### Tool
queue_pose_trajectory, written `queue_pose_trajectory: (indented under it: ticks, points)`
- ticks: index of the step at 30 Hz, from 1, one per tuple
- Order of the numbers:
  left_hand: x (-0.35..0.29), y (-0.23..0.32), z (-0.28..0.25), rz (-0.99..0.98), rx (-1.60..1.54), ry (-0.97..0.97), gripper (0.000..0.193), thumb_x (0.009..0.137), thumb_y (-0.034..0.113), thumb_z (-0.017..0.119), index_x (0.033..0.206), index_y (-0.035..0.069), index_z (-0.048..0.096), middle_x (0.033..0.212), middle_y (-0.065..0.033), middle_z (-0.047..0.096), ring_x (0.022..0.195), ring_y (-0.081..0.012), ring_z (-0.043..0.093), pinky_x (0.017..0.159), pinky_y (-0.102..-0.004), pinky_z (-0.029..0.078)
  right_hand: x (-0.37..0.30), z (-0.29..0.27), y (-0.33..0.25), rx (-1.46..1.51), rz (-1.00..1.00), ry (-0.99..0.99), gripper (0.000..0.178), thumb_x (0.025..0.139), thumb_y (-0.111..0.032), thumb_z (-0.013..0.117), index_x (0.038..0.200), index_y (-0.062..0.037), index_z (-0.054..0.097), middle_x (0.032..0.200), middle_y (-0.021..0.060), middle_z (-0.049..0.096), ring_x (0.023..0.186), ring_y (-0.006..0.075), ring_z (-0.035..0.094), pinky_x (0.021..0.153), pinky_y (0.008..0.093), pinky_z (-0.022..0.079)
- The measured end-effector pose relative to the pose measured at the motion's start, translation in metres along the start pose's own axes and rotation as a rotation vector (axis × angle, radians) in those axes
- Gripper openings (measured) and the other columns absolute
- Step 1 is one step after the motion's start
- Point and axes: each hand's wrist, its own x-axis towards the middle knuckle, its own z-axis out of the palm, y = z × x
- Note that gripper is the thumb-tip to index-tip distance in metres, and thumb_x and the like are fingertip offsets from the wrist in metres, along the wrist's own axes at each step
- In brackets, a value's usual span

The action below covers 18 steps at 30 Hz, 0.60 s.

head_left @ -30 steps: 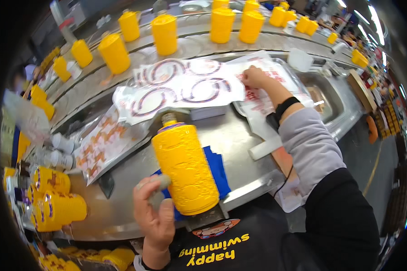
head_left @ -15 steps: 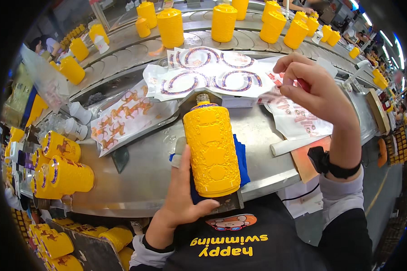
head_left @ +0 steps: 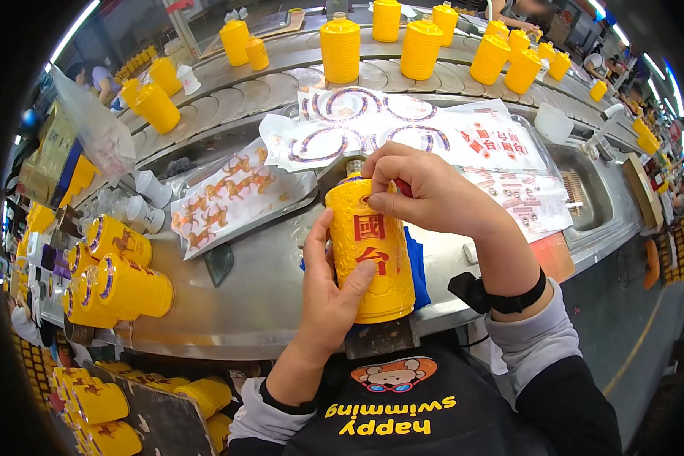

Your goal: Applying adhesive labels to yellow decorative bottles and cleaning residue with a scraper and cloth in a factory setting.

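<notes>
A yellow embossed bottle [head_left: 365,300] with a bare glass neck leans on a stand in front of me. Large red characters [head_left: 370,242] run down its front. My left hand [head_left: 323,292] is wrapped round the bottle's left side, its thumb resting on the lower character. Over the bottle's shoulder, my right hand [head_left: 418,186] is closed in a pinch against the surface. A bit of red shows between its curled fingers, too hidden to name. Blue cloth [head_left: 416,266] lies under the bottle's right side.
Behind the bottle lie decal sheets with blue-red arcs [head_left: 319,144], red characters [head_left: 501,143] and orange animal figures [head_left: 224,194]. Decorated yellow bottles [head_left: 137,287] cluster at left. More ride the curved conveyor [head_left: 296,68]. A sink [head_left: 589,186] is at right; people work beyond.
My right hand has come from the red decal sheet at right to the bottle's shoulder. Red characters now show on the bottle's formerly plain front. My left thumb has moved onto the front.
</notes>
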Motion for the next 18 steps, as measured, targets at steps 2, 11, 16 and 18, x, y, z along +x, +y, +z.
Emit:
queue_pose_trajectory:
  ticks: [2,11,16,18]
  points:
    - [0.0004,-0.0012,0.0019,-0.008,0.041,0.023,0.07,0.087,0.009,0.06,0.141,0.0,0.016,0.129,-0.0173,0.041,0.115,-0.0219,0.049,0.097,-0.0336,0.043,0.0011,0.0019,0.0026,0.018,0.014,0.011,0.014,0.083,-0.01,0.065,0.078,-0.001,0.055,0.101,0.0086,0.059,0.076,0.0144,0.054,0.066,0.0263,0.046]
    - [0.0042,-0.0051,0.0037,-0.024,0.045,0.035,0.071,0.087,0.008,0.059,0.141,0.002,0.014,0.127,-0.0165,0.04,0.114,-0.0212,0.05,0.095,-0.0333,0.044,0.0031,0.0053,0.0095,0.033,-0.006,0.056,0.017,0.083,-0.01,0.066,0.076,-0.0016,0.053,0.1,0.0078,0.06,0.075,0.0141,0.054,0.065,0.0261,0.046]
    - [0.0052,-0.0059,0.0025,-0.009,0.029,0.028,0.068,0.089,0.009,0.057,0.141,0.003,0.013,0.127,-0.0162,0.041,0.113,-0.0207,0.05,0.096,-0.0335,0.044,0.0045,0.0051,0.0084,0.033,-0.009,0.05,0.019,0.082,-0.01,0.067,0.075,-0.002,0.051,0.099,0.0087,0.06,0.077,0.016,0.055,0.067,0.0272,0.046]
    - [0.0054,-0.0037,0.0042,-0.025,0.011,0.02,0.068,0.089,0.009,0.057,0.141,0.004,0.014,0.127,-0.0161,0.041,0.113,-0.0207,0.05,0.096,-0.0336,0.044,0.0034,0.0044,0.0104,0.021,-0.017,0.054,0.017,0.084,-0.011,0.066,0.079,-0.0022,0.052,0.098,0.0087,0.059,0.079,0.0159,0.055,0.069,0.0272,0.046]
